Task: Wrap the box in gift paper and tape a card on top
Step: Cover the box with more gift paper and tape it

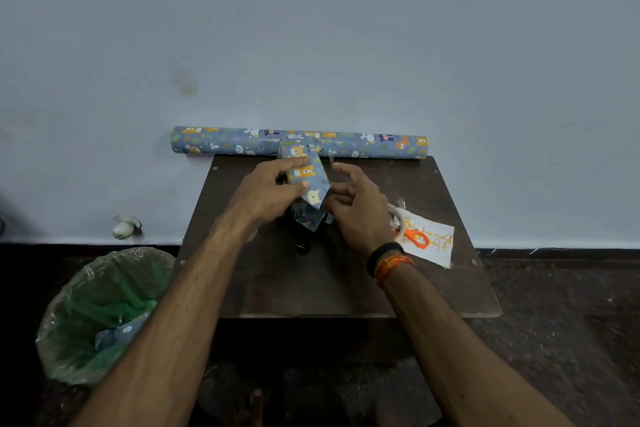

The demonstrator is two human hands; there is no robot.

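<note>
the small box covered in blue-grey gift paper printed with orange and white cartoon bears [306, 180] stands tilted above the middle of the dark brown table, a pointed paper flap folded down its near face. the long roll of the same bear-printed paper [299, 144] lies along the table's far edge against the wall. the white greeting card with gold script [433, 243] lies flat at the right (partly under orange-handled scissors).
</note>
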